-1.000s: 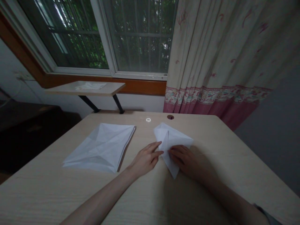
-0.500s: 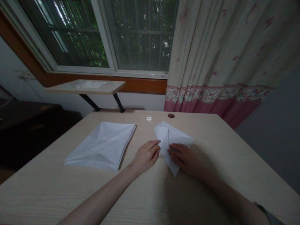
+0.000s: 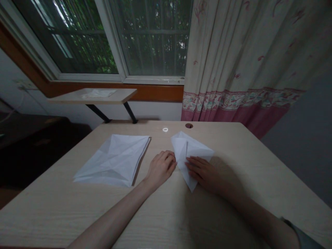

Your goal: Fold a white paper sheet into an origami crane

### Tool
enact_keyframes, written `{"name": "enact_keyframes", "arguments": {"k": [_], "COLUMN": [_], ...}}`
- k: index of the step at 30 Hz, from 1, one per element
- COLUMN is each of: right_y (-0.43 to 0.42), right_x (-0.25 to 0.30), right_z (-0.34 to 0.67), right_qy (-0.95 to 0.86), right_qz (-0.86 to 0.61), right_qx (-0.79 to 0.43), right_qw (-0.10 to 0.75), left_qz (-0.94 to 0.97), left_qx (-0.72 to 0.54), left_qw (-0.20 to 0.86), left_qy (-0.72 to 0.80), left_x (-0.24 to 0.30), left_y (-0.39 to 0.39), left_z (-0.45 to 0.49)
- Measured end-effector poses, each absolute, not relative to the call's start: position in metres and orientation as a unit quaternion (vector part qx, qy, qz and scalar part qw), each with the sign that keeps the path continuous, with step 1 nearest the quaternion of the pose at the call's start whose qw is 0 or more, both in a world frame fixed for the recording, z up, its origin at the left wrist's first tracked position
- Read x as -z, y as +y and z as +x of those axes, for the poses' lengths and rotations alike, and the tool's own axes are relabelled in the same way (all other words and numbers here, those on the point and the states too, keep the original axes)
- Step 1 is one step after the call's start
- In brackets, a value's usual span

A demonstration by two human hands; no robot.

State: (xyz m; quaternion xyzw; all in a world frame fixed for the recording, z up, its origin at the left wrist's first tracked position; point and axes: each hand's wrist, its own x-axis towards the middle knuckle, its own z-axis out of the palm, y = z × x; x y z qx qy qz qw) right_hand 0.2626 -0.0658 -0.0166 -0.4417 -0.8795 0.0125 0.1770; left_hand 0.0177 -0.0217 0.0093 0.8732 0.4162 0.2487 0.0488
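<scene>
A folded white paper [image 3: 190,150], kite-shaped, lies on the light wooden table [image 3: 233,162] just right of the middle. My right hand [image 3: 204,171] rests flat on its lower right part, fingers stretched out and pressing the sheet down. My left hand [image 3: 161,166] sits on the table at the paper's left edge with its fingers curled in loosely, the fingertips touching or nearly touching the edge. Nothing shows inside the left hand.
A stack of creased white paper sheets [image 3: 115,159] lies to the left on the table. A cable hole [image 3: 189,125] and a small ring [image 3: 165,129] sit near the far edge. Behind stand a small side table [image 3: 93,97], a window and a curtain [image 3: 241,62].
My left hand's fingers have curled in from a pointing pose and drawn slightly back from the paper. The right hand has stayed on the sheet. The view shifted a little.
</scene>
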Motion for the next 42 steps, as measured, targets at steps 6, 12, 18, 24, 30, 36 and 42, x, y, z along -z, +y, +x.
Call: {"name": "enact_keyframes", "arguments": {"k": [6, 12, 18, 24, 30, 36, 42], "right_y": [-0.0663, -0.0652, -0.0648, -0.065, -0.0649, -0.0638, -0.0626], "right_x": [0.02, 0.0217, 0.0222, 0.0193, 0.0192, 0.0212, 0.0219], "right_z": [0.2626, 0.2635, 0.2644, 0.264, 0.2653, 0.2663, 0.2664], "right_qy": [-0.882, -0.883, -0.885, -0.884, -0.88, -0.882, -0.879], "right_qz": [-0.437, -0.434, -0.431, -0.432, -0.438, -0.434, -0.431], "right_qx": [-0.017, -0.022, -0.021, -0.028, -0.036, -0.038, -0.043], "right_qw": [0.176, 0.175, 0.172, 0.175, 0.181, 0.18, 0.198], "left_qz": [0.872, 0.868, 0.863, 0.853, 0.851, 0.86, 0.877], "left_qx": [-0.249, -0.247, -0.264, -0.285, -0.294, -0.304, -0.286], "left_qw": [0.022, 0.01, 0.032, 0.068, 0.082, 0.09, 0.1], "left_qy": [0.42, 0.43, 0.43, 0.433, 0.427, 0.399, 0.374], "left_x": [-0.0073, -0.0087, -0.0085, -0.0086, -0.0087, -0.0062, -0.0053], "left_y": [-0.0207, -0.0203, -0.0202, -0.0204, -0.0202, -0.0203, -0.021], "left_z": [0.0165, 0.0181, 0.0181, 0.0178, 0.0178, 0.0156, 0.0156]}}
